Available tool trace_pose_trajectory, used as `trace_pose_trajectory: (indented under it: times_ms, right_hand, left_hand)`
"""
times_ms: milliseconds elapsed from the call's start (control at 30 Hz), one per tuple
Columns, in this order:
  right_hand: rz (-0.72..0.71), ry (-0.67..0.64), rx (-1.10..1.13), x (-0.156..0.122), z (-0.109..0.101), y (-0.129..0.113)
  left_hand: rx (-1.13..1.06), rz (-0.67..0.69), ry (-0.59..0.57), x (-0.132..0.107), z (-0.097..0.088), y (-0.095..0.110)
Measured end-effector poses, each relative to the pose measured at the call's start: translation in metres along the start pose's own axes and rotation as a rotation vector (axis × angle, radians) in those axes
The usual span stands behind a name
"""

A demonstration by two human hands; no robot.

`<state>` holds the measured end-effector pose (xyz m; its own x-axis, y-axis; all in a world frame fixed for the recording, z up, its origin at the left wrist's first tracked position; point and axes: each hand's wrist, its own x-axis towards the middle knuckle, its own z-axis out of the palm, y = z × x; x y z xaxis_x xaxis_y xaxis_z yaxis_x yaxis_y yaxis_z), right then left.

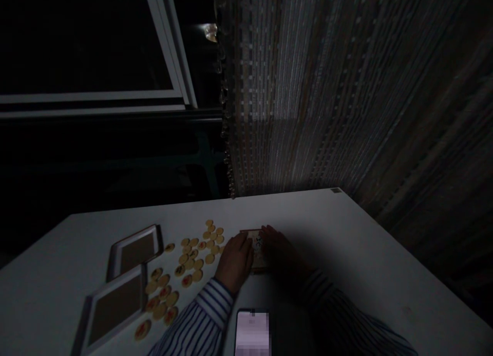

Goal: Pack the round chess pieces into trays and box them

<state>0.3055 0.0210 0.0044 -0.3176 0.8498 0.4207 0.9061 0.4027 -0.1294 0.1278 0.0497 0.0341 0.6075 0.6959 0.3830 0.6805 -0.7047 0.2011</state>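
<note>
A flat printed board (257,247) with dark characters and a brownish edge lies on the white table in front of me. My left hand (234,262) covers its left side, fingers together and bent over it. From the other side my right hand (280,249) holds the right edge, deep in shadow, its fingertips near the far corner. Round wooden Chinese chess pieces (189,264) are scattered left of my left hand, some face up with red or dark characters, others blank side up.
Two shallow open box halves (135,249) with pale rims and brown insides lie at the left, one partly overlapping the other. A lit phone (252,333) is at the near edge. A striped curtain (292,89) hangs behind the white table (185,212). The room is dim.
</note>
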Motion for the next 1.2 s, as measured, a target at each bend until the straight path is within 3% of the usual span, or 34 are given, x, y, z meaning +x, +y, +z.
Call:
trace_pose_trajectory:
  times_ms: [267, 433, 733, 1200]
  right_hand:
    - [0.036, 0.006, -0.012, 0.000, 0.012, 0.004]
    - [0.028, 0.013, -0.001, -0.004, 0.012, 0.005]
    - [0.081, -0.122, -0.019, 0.012, 0.005, 0.000]
    - [0.031, -0.081, 0.017, 0.019, 0.005, -0.003]
  left_hand:
    - [0.024, -0.038, -0.144, 0.014, 0.024, -0.008]
    - [0.021, -0.057, -0.144, 0.011, 0.025, -0.009]
    - [0.039, -0.078, -0.122, 0.010, 0.027, -0.007]
    - [0.024, -0.061, -0.053, 0.020, 0.020, -0.004]
